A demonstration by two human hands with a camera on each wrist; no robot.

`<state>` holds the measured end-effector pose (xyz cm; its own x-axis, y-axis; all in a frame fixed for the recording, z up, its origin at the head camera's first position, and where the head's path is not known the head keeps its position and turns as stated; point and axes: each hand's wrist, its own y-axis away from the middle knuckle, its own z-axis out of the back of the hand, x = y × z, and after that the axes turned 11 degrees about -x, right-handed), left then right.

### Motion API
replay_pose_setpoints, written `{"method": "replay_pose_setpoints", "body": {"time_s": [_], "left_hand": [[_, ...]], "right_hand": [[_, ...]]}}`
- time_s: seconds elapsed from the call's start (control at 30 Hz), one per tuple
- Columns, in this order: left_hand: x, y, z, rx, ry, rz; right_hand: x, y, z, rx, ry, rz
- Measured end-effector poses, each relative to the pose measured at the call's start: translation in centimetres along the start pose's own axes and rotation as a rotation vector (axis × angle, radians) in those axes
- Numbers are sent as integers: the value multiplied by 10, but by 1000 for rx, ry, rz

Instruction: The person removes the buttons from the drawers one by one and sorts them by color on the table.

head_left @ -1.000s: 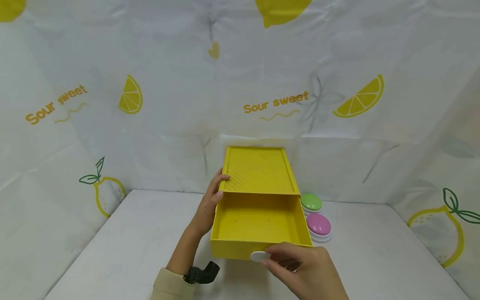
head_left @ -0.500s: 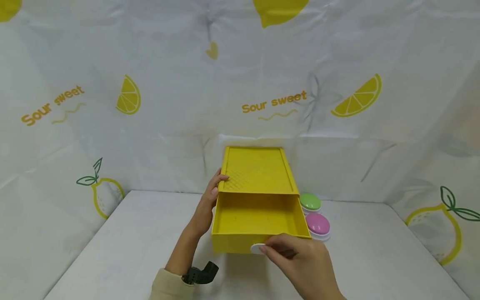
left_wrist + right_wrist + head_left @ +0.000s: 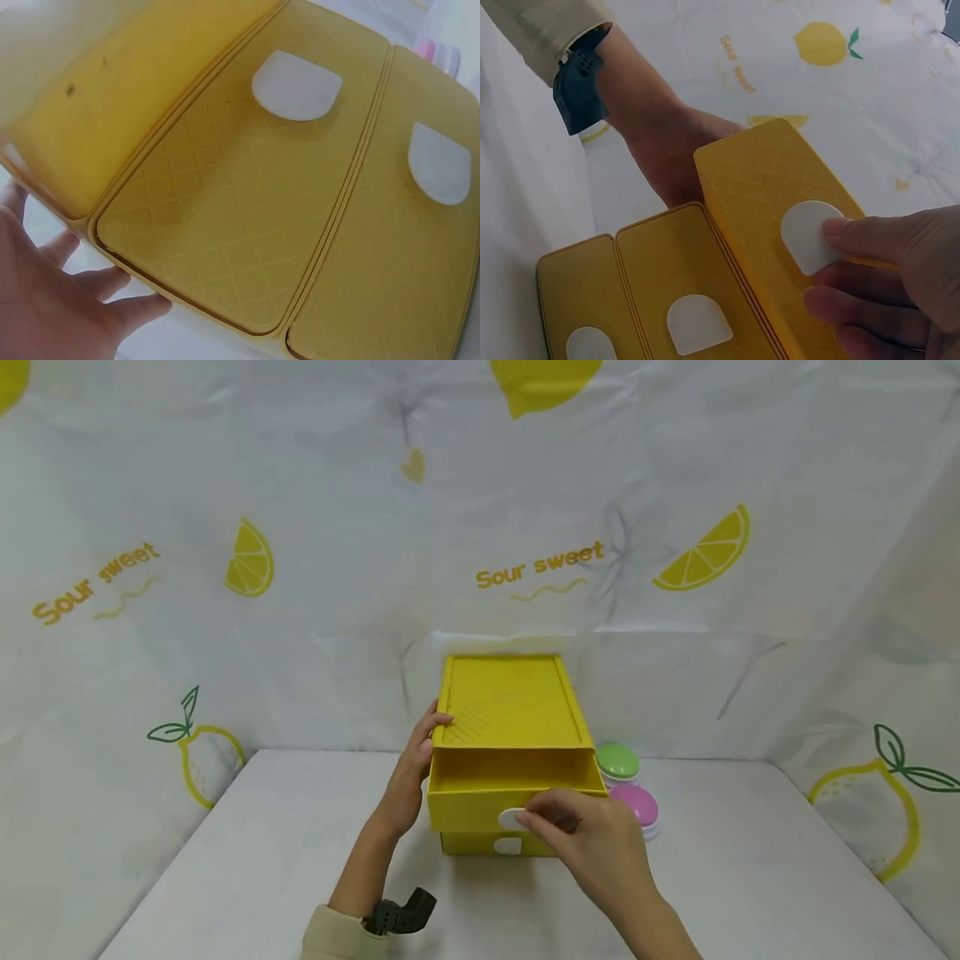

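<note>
there is one yellow box (image 3: 517,697), and it stands on the white table (image 3: 262,860), near the back wall (image 3: 337,543). the box has three drawers, one above another. the top drawer (image 3: 465,810) is partly pulled out toward the person; the middle drawer (image 3: 652,259) and the bottom drawer (image 3: 577,281) are both in. each drawer carries one white handle, so three handles are counted: the top handle (image 3: 509,818), the middle handle (image 3: 699,325) and the bottom handle (image 3: 590,345).

two hands are at the box. the right hand (image 3: 596,839) pinches the top handle between thumb and fingers. the left hand (image 3: 407,777) rests along the left side of the box, its fingers rather straight and a little spread, with one fingertip over the top edge.

two buttons are just beside the box, on its right: one green button (image 3: 618,760) and one pink button (image 3: 636,802), the pink nearer to the person. one sleeve (image 3: 337,935) and one black device (image 3: 408,912) are seen on the left arm. on the walls are two lemon slices and one small heart.
</note>
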<state>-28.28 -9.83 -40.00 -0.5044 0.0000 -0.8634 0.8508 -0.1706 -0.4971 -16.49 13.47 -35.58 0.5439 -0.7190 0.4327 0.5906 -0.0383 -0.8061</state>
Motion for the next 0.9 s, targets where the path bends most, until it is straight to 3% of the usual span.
{"method": "replay_pose_setpoints", "body": {"time_s": [0.3, 0.47, 0.63, 0.77, 0.9], "left_hand": [[5, 4, 4, 30, 11, -54], [3, 2, 2, 38, 11, -31], [2, 2, -2, 5, -24, -12], [2, 1, -3, -6, -35, -18], [2, 1, -2, -4, -39, -22]], "right_hand": [[-16, -16, -17, 42, 33, -47], [-22, -24, -23, 58, -1, -116], [-25, -28, -28, 54, -29, -164], [-29, -24, -30, 50, -116, -217], [-36, -9, -31, 52, -238, -329]]}}
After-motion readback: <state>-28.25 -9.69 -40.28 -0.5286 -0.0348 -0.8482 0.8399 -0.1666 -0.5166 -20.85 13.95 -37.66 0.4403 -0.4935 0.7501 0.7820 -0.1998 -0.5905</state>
